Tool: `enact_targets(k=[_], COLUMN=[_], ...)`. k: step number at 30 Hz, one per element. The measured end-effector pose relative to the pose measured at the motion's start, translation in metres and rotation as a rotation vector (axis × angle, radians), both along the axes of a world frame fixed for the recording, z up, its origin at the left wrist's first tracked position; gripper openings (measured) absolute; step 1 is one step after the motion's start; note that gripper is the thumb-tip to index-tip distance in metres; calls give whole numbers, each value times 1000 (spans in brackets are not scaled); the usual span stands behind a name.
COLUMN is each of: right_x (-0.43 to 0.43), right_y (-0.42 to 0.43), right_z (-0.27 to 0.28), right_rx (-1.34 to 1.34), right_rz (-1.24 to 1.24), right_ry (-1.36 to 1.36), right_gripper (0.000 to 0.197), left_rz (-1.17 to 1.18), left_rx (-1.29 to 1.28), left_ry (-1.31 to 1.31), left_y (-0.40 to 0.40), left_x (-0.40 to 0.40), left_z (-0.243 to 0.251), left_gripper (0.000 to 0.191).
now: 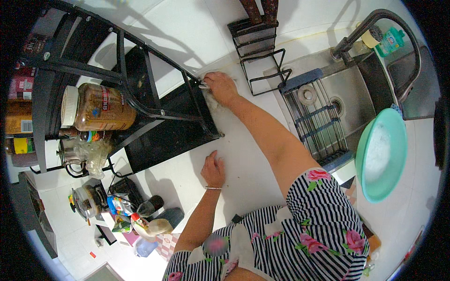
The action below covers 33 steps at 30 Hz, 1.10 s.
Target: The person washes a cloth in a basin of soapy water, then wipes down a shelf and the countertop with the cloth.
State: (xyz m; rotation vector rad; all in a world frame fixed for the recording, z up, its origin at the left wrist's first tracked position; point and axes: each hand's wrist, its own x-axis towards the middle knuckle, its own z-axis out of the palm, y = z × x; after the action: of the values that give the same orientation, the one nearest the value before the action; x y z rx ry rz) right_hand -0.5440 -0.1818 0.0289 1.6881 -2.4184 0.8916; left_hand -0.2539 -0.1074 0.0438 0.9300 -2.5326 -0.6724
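Observation:
My right hand [220, 87] reaches to the back corner of the white countertop [242, 165], beside the end of a black metal rack [168, 116]. At its fingertips is a small pale thing [204, 85], too indistinct to name. A greyish patch [213, 104] lies along the rack's edge below the hand; whether it is dirt or a cloth I cannot tell. My left hand [213, 172] is over the counter near the rack's front corner, fingers loosely bent and apart, holding nothing. Small dark crumbs [227, 186] lie near it.
A plastic jar [105, 107] with a white lid stands on the rack. Right of my arm are a black wire holder [260, 52], a steel sink [351, 84] with a drain rack [313, 119], a faucet [341, 51], and a green basin [362, 158] of suds. Bottles [151, 205] crowd the left.

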Motion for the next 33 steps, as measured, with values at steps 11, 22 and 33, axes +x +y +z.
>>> enact_targets(k=[11, 22, 33], right_x=[59, 65, 75], right_y=[107, 81, 113], right_z=[15, 10, 10], right_rx=[-57, -20, 84], right_rz=[50, 93, 288], right_ry=[-160, 13, -122], right_gripper=[28, 24, 19], left_rz=[43, 25, 51], left_rx=[114, 42, 81], left_ry=[-78, -25, -80], left_y=[2, 2, 3], left_x=[-3, -3, -2], left_z=[7, 0, 5], left_gripper=[29, 30, 29])
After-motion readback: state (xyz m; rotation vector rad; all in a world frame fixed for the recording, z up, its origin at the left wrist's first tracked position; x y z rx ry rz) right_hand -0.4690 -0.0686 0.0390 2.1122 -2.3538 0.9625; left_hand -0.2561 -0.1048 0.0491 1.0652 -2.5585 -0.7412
